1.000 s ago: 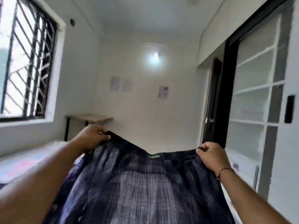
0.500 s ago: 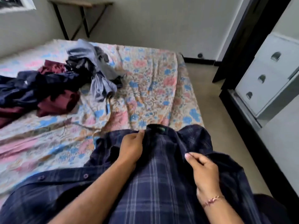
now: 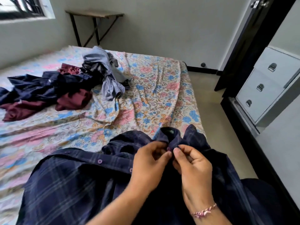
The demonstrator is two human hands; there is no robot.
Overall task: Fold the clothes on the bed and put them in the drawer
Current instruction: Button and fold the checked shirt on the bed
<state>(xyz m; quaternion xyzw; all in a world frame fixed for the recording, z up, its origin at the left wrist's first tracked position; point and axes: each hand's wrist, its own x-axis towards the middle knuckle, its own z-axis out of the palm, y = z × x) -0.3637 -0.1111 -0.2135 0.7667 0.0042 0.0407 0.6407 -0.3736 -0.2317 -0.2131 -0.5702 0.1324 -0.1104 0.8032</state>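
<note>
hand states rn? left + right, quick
Left hand: pinching the plaid shirt placket at the top button, below the collar.
Right hand: pinching the opposite placket edge at the same spot.

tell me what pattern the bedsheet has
Floral: pink, blue and orange flowers on a pale bedsheet, clear in the head view.

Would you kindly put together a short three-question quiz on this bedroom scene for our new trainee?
1. True or false: the plaid shirt is already folded.
2. Both hands, left hand and right hand, pinch the shirt near its: A) hem B) collar C) cuff
3. On which side of the bed is the drawer unit?

Key: 1 false; 2 B; 3 the right.
</note>
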